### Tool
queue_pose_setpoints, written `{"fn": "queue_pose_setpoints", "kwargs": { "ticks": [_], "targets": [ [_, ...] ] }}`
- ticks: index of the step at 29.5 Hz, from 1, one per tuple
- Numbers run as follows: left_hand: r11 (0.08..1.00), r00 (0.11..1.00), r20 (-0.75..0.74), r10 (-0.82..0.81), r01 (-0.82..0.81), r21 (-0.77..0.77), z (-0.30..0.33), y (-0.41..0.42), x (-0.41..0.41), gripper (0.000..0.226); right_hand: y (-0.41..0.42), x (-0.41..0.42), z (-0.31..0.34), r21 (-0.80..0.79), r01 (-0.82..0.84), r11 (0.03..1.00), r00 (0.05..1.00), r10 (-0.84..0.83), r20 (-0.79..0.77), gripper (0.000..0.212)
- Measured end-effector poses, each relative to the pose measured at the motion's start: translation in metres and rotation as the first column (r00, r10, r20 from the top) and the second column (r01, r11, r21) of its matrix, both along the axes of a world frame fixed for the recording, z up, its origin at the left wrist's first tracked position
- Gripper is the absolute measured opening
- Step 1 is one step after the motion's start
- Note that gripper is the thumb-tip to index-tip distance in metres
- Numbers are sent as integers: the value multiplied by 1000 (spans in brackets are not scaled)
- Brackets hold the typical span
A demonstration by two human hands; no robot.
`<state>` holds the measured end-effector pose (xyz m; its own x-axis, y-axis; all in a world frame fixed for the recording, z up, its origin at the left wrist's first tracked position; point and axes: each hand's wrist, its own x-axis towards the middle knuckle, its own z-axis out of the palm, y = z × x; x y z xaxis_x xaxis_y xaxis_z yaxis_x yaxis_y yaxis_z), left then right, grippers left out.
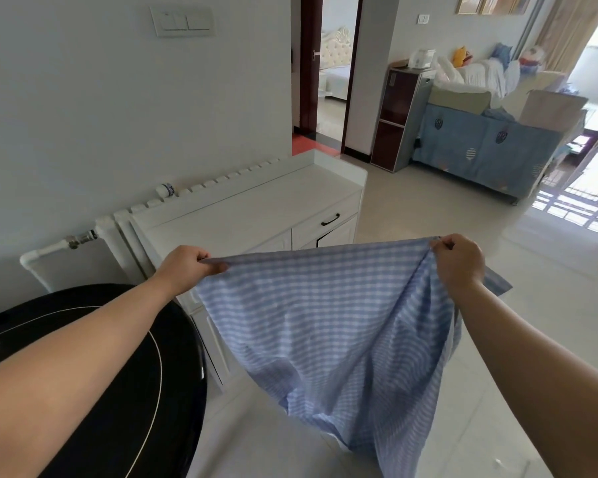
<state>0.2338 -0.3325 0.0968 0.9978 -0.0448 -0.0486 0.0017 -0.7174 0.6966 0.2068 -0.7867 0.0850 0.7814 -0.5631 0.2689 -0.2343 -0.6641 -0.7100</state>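
Observation:
A blue and white checked cloth hangs in the air in front of me, stretched along its top edge between both hands. My left hand pinches the cloth's upper left corner. My right hand grips the upper right part, where the fabric bunches into folds. The lower part of the cloth drapes down toward the tiled floor in loose creases, with one corner sticking out behind my right wrist.
A white cabinet with a dark drawer handle stands against the wall ahead, with a white radiator behind it. A round black glossy table sits at lower left. Farther right are a dark red cupboard and a blue-covered sofa. Pale floor tiles stretch right.

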Motion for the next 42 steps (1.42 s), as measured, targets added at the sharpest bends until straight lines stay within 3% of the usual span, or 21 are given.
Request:
{"fn": "queue_pose_setpoints", "kwargs": {
  "ticks": [3,6,10,12,14,15,17,19,21,23,25,28,32,33,35,37,39,42],
  "targets": [
    [998,997,74,31,-26,-60,8,-23,2,48,17,-8,3,-60,-24,998,999,26,27,22],
    [994,989,145,-17,32,-101,24,-58,1,48,63,-29,14,-84,-199,976,975,206,88,13],
    [980,959,207,-191,176,91,46,-107,-7,52,131,-63,30,-6,-566,824,824,566,18,59],
    [945,927,202,-316,289,151,56,-125,-13,51,148,-66,37,151,-707,691,692,720,-52,89],
    [905,883,202,-423,404,129,67,-136,-21,45,153,-62,47,360,-750,554,558,823,-104,102],
    [885,862,199,-466,452,111,73,-140,-25,42,153,-60,52,439,-762,477,485,869,-102,97],
    [847,825,191,-531,515,130,82,-145,-31,39,154,-53,55,491,-770,407,409,906,-108,59],
    [837,814,195,-547,527,149,86,-148,-36,34,156,-48,51,442,-743,502,493,858,-145,23],
    [871,848,256,-464,490,-44,86,-143,-39,25,156,-42,46,349,-710,611,606,783,-139,17],
    [859,894,243,-376,434,-270,74,-124,-40,43,157,-40,48,281,-693,664,669,737,-92,14],
    [852,917,77,-392,393,-346,41,-93,-42,69,159,-40,59,279,-689,669,692,721,-21,11],
    [912,906,-153,-394,366,-184,-28,-61,-50,85,161,-40,81,321,-720,616,665,744,65,12],
    [994,976,-195,-93,80,-75,-89,-44,-56,41,166,-35,106,290,-748,597,632,774,39,15],
    [999,980,-198,-30,23,-36,-95,-41,-56,34,166,-33,110,291,-748,596,633,773,45,14],
    [999,984,-173,31,-27,22,-91,-36,-56,42,161,-28,115,290,-721,629,668,743,50,11],
    [1000,994,-110,4,-6,-15,-74,-38,-58,47,147,-18,117,219,-633,742,765,643,33,15],
    [994,999,-16,-46,45,-96,-54,-45,-62,46,127,-9,117,147,-489,860,871,491,25,27],
    [935,996,77,47,-17,-353,-39,-64,-77,36,103,-8,125,181,-399,899,914,375,154,22]
  ]
}}
